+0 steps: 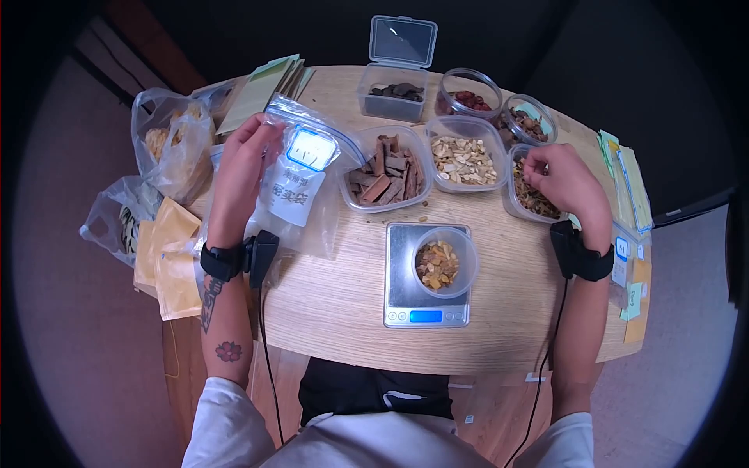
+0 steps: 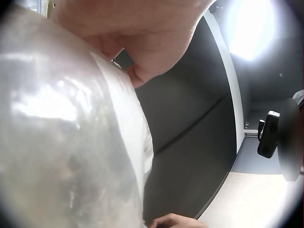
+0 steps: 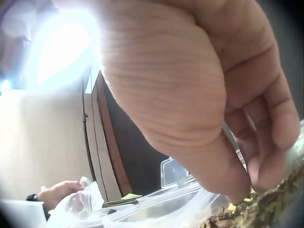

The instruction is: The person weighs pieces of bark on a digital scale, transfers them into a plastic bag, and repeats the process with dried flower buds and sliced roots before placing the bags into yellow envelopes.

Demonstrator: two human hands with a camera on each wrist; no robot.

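Observation:
My left hand [image 1: 248, 160] pinches the top edge of a clear zip bag [image 1: 320, 210] with a blue-framed label, held up over the table's left side. In the left wrist view the bag [image 2: 61, 123] fills much of the picture. My right hand [image 1: 568, 181] reaches down into a square plastic tub of dried herbs [image 1: 532, 195]. Seen from the right wrist, thumb and fingertips come together in the loose herb pieces [image 3: 266, 209]. Before me a digital kitchen scale [image 1: 399, 304] carries a round plastic cup [image 1: 470, 273] of mixed yellow and brown pieces.
Tubs of bark strips [image 1: 386, 175] and pale slices [image 1: 464, 160] stand mid-table. Behind them are a lidded box of dark pieces [image 1: 396, 93] and round tubs of red fruit [image 1: 470, 101] and brown pieces [image 1: 530, 121]. Plastic bags [image 1: 168, 140] and brown envelopes [image 1: 175, 249] lie left.

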